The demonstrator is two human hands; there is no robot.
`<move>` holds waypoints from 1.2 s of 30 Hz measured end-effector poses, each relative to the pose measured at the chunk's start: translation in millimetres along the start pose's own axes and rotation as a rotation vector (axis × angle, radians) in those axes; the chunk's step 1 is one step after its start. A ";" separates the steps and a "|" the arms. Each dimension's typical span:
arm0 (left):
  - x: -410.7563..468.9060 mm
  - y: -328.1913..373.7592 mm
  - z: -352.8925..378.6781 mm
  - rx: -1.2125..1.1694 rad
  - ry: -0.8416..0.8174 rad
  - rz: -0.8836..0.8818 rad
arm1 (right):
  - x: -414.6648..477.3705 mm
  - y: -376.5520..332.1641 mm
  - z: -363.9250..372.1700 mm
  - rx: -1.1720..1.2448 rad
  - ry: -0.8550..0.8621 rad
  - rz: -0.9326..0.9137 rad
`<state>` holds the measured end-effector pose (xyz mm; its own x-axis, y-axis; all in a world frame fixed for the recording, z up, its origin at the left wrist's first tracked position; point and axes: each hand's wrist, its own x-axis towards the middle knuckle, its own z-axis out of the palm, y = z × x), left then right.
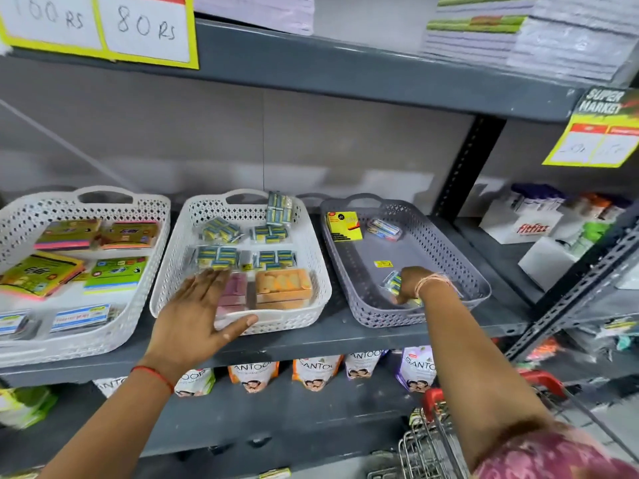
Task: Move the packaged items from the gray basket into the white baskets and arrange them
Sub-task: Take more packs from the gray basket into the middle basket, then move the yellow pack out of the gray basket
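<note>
Mid-transfer, the right hand (409,283) closed on a small packet (392,282) inside the gray basket (449,257), while the left hand (197,305) lay spread over the middle white basket (311,267), where the packet likely needed lifting across.

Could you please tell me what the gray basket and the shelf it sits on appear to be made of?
The gray basket looks like moulded matte plastic: its walls carry a regular pierced lattice and a moulded handle. The shelf looks like painted dark gray metal, judging by its thin folded edge and slotted upright.
</note>
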<state>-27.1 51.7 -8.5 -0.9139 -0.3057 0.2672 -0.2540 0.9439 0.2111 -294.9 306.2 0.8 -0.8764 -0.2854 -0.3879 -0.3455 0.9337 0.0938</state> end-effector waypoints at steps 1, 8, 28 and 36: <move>-1.0 -0.2 0.9 0.013 -0.008 -0.005 | 1.5 -0.1 2.5 -0.007 0.009 0.008; -3.3 -2.8 2.0 0.014 -0.014 -0.020 | 3.8 0.8 -0.2 0.123 0.144 0.012; -0.9 -40.4 5.1 -0.023 0.055 -0.197 | 37.6 -194.8 -36.8 0.192 0.065 -0.650; 0.7 -42.7 3.1 0.004 0.060 -0.163 | 39.4 -181.2 -38.6 0.438 0.179 -0.721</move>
<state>-18.0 11.6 -20.3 -0.8402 -0.4612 0.2853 -0.3983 0.8818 0.2524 -279.8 117.4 3.9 -0.5451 -0.8360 -0.0626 -0.7097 0.4999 -0.4964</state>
